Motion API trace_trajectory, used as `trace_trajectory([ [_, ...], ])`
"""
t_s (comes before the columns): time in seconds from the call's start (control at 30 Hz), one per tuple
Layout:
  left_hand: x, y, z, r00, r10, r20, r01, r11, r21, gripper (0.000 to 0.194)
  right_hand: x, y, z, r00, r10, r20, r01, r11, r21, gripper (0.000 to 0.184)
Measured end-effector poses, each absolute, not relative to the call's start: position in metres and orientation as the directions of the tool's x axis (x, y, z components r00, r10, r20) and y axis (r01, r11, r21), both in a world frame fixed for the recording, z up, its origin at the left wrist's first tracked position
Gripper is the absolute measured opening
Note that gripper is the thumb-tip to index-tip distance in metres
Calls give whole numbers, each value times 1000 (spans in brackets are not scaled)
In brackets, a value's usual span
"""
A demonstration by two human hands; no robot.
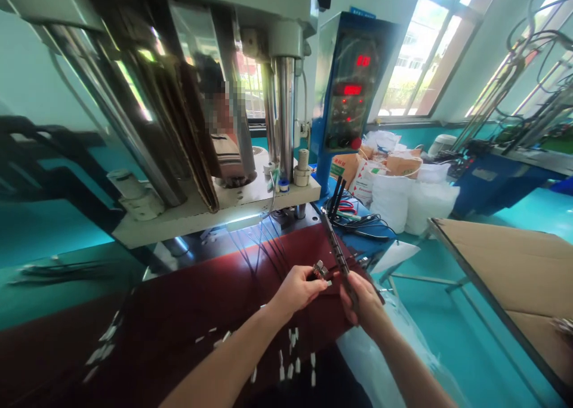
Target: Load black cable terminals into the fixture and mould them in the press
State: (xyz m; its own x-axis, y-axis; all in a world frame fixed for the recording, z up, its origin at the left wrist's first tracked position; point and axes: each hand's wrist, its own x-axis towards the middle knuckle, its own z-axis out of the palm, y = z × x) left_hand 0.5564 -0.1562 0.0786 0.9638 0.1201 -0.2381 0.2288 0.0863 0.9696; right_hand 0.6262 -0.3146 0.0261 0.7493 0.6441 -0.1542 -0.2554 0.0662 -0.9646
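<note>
My left hand (pixel 301 288) is closed in a pinch on small metal pieces (pixel 320 269) that look like connectors; their exact kind is hard to make out. My right hand (pixel 363 300) wraps around the lower end of a long dark slotted metal bar (pixel 336 247), which points up and away from me. Both hands are close together above the dark red tabletop (pixel 188 312). Several small white connector-like pieces (pixel 290 369) lie on the table below my left forearm, and more white pieces (pixel 104 347) lie at the left.
A press machine (pixel 224 208) with steel columns stands ahead, cables hanging from its front. To its right are a blue control box (pixel 349 91) with red digits and a blue stand holding pliers (pixel 367 235). White sacks (pixel 389 199) and a cardboard-topped table (pixel 505 264) are at right. A person (pixel 226 151) sits behind the press.
</note>
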Motion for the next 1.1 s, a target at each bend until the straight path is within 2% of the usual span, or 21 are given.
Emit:
trace_trajectory([
  [0.07, 558, -163, 76, 967, 94, -236, 230, 76, 970, 21, 616, -304, 20, 786, 605, -127, -285, 172, -943, 35],
  [0.13, 559, -167, 72, 965, 88, -247, 242, 58, 969, 22, 612, -296, 16, 822, 561, -99, -255, 208, -944, 37],
  [0.3, 561, -169, 63, 962, 98, -253, 250, 39, 967, 21, 613, -293, 12, 854, 518, -55, -164, 168, -972, 37],
  [0.57, 562, -172, 63, 959, 85, -272, 269, 49, 962, 24, 608, -291, 15, 853, 521, 39, -25, 116, -993, 36],
  [0.67, 561, -171, 61, 966, 83, -246, 247, 5, 969, 24, 607, -290, 15, 847, 529, 56, 15, 82, -997, 35],
  [0.8, 560, -167, 59, 976, 107, -188, 189, 5, 982, 26, 607, -291, 13, 864, 503, 37, -14, 97, -995, 35],
  [0.9, 562, -160, 60, 968, 195, -157, 154, 30, 988, 25, 606, -292, 15, 882, 472, -4, -67, 117, -991, 36],
  [1.0, 565, -156, 66, 951, 198, -239, 221, 109, 969, 22, 603, -292, 18, 892, 450, -26, -102, 146, -984, 33],
  [1.1, 568, -156, 74, 942, 65, -329, 317, 143, 937, 24, 602, -292, 20, 893, 450, -24, -108, 163, -981, 42],
])
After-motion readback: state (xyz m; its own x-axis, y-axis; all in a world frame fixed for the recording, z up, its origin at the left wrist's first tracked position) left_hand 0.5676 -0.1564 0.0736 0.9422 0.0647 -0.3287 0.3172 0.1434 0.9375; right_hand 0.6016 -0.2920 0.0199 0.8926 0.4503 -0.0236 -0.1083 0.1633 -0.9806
